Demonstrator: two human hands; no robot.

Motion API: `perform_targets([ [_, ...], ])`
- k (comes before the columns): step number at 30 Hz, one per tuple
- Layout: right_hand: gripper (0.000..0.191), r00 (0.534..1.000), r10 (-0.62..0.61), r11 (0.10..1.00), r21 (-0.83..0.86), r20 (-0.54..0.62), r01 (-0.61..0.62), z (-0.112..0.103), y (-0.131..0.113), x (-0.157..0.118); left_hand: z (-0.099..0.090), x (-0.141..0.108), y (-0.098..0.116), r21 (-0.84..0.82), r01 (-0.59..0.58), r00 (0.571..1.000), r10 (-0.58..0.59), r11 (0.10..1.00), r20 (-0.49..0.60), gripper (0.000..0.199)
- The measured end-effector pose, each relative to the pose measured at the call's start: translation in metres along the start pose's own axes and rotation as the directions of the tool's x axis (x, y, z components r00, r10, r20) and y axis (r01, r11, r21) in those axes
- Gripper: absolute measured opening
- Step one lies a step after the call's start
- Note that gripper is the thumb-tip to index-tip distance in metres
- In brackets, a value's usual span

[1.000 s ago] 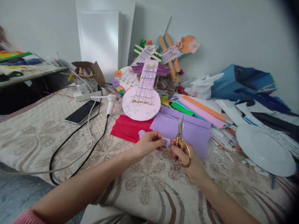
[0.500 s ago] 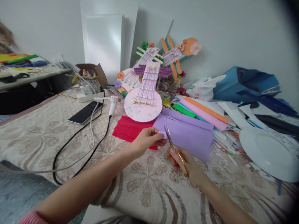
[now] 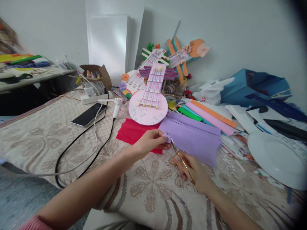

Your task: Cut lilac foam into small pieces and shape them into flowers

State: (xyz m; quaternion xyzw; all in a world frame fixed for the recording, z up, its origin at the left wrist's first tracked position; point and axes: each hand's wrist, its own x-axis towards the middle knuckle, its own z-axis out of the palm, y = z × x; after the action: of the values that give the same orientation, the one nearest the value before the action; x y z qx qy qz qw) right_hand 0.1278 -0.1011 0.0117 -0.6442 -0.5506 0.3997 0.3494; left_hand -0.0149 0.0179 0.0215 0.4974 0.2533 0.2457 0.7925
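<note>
Pinched between the thumb and fingers of my left hand [image 3: 153, 142] is a small piece of purple paper [image 3: 167, 138]. My right hand [image 3: 190, 167] is closed round the gold handles of a pair of scissors [image 3: 174, 148]. The scissor blades lie at the right edge of the small piece, pointing up and away from me. Beneath and beyond my hands, a larger purple crepe paper sheet [image 3: 194, 137] and a red crepe paper sheet [image 3: 130, 131] lie on the patterned tablecloth [image 3: 153, 182]. Behind them leans a pink paper-plate banjo [image 3: 148, 110] with purple strings.
To the left are a white glue gun [image 3: 117, 108], its looping black cable [image 3: 69, 140] and a phone [image 3: 88, 115]. Coloured paper rolls [image 3: 211, 118], a white plate [image 3: 275, 156] and paper scraps crowd the right. More craft instruments [image 3: 179, 57] lean against the wall.
The scissors have tilted and their blades have drawn closer to the small purple piece. My right hand has shifted slightly, while my left hand keeps its pinch. The whole view has moved a little.
</note>
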Motion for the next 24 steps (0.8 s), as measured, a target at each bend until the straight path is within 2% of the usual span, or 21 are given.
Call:
perform_targets([
  [24, 0.038, 0.999, 0.040, 0.999, 0.000, 0.037, -0.040, -0.0022, 0.0019, -0.0020, -0.0010, 0.0011, -0.0019, -0.005, 0.001, 1.000, -0.001, 1.000, 0.004, 0.019],
])
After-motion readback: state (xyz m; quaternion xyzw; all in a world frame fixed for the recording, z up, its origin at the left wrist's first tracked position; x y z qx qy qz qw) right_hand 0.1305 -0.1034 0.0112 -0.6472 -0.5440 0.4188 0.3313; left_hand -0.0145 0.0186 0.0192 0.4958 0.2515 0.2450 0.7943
